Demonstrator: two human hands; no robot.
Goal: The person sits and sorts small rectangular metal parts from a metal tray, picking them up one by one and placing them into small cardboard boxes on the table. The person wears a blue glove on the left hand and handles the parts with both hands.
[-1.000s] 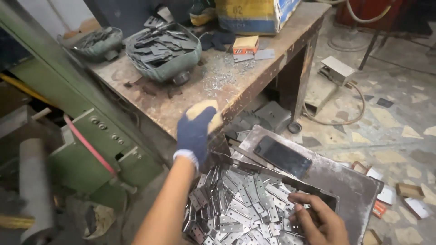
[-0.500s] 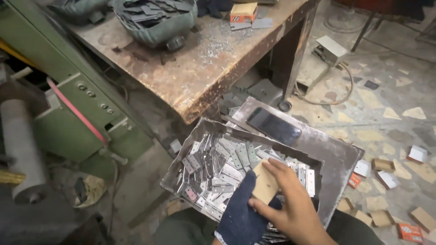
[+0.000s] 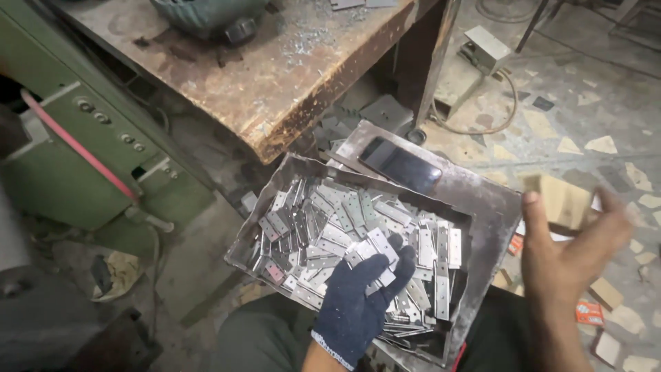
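Observation:
A shallow metal tray (image 3: 482, 207) rests on my lap, filled with several small flat metal plates (image 3: 323, 220). My left hand (image 3: 361, 296), in a dark blue knit glove, lies on the pile at the tray's near side with its fingers curled over a few plates. My bare right hand (image 3: 568, 258) is raised to the right of the tray and grips a small tan wooden block (image 3: 561, 200), blurred by motion. A dark phone (image 3: 401, 164) lies on the tray's far flat part.
A worn wooden workbench (image 3: 275, 89) stands ahead, with metal scrap under its edge. A green machine (image 3: 82, 158) with a red hose is at the left. A small box with a cable (image 3: 486, 47) and scattered bits lie on the stone floor at the right.
My view dropped toward the tray. My gloved left hand came down from the bench edge onto the plates. My right hand lifted the wooden block off the tray and swung out to the right.

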